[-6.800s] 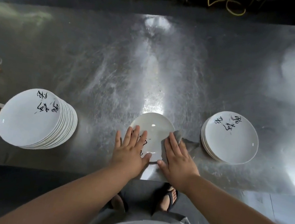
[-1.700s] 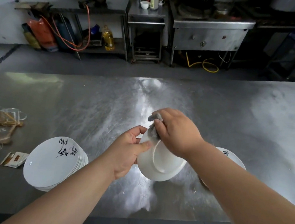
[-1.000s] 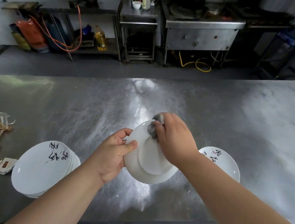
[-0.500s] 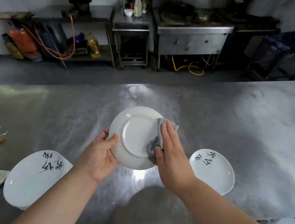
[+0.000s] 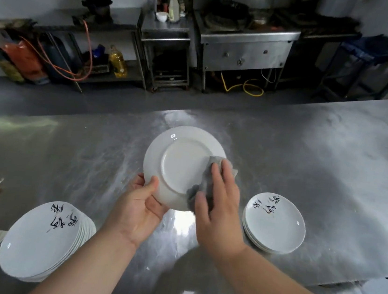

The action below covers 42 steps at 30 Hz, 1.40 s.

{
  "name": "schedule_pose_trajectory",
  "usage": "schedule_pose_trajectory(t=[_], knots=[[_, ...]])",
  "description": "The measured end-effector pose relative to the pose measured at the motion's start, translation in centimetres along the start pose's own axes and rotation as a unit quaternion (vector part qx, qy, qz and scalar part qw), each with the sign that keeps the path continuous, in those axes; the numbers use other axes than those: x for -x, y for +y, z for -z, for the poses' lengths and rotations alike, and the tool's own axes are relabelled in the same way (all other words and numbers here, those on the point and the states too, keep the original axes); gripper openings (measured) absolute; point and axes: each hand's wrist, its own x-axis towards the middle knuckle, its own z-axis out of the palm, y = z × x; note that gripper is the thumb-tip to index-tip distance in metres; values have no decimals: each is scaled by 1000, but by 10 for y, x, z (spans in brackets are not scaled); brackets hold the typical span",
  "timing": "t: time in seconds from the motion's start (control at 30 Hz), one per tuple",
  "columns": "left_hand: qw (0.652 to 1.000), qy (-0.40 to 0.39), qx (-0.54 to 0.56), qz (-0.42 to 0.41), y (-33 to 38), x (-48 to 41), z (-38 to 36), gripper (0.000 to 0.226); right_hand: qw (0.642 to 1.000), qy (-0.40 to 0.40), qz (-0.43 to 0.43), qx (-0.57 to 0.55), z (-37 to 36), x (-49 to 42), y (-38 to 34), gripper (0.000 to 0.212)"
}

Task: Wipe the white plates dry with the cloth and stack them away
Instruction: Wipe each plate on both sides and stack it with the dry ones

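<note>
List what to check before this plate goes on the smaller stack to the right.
1. Grip: the left hand holds the plate, thumb over its rim: ok.
2. Wipe contact: the right hand presses the cloth flat on the plate's underside: ok.
3. Plate dry all over: cannot tell.
4. Top of the right stack bare, ready to receive: ok.
5. Plate turned face up like the stacked ones: not ok, its underside faces the camera.
</note>
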Motion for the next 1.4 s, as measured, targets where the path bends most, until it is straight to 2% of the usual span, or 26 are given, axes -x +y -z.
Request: schedule_pose_trajectory(t=[0.07,0.13,0.2,0.3,0.4,0.5,0.63,0.7,0.87,0.97,1.17,1.27,1.4], knots=[[998,-54,-17,16,-4,8,-4,51,998,41,-20,-45,9,-21,1,68],[996,-73,-33,41,3,12,-8,56,997,49,1,-62,24,-46,2,62],[995,-46,-45,75,13,8,-12,49,998,9,31,-57,35,-66,2,55],[995,-18,-63,78,16,2,-13,55,996,-70,36,-33,38,-77,0,57],[998,2,-35,57,9,-1,-15,54,997,-65,39,25,19,-46,3,67],[999,19,-13,36,4,-2,-13,53,996,-84,5,29,2,-3,-1,76],[999,3,-17,29,-3,-1,-15,47,1000,-18,-2,19,16,-51,2,67],[1000,4,-6,20,-3,-1,-20,44,999,-19,-4,26,21,-65,-1,65],[999,-4,16,36,-8,0,-29,49,999,7,-15,-52,-1,-11,-8,69],[999,-25,0,44,-11,2,-21,48,995,28,-53,-78,6,-33,2,65],[998,-6,-47,38,11,-8,-9,50,995,-92,26,-23,37,-94,0,59],[999,17,-22,22,7,-13,-5,50,996,-82,31,8,21,-64,7,62],[999,35,12,26,-8,-16,1,55,995,-91,-6,39,0,-17,8,75]])
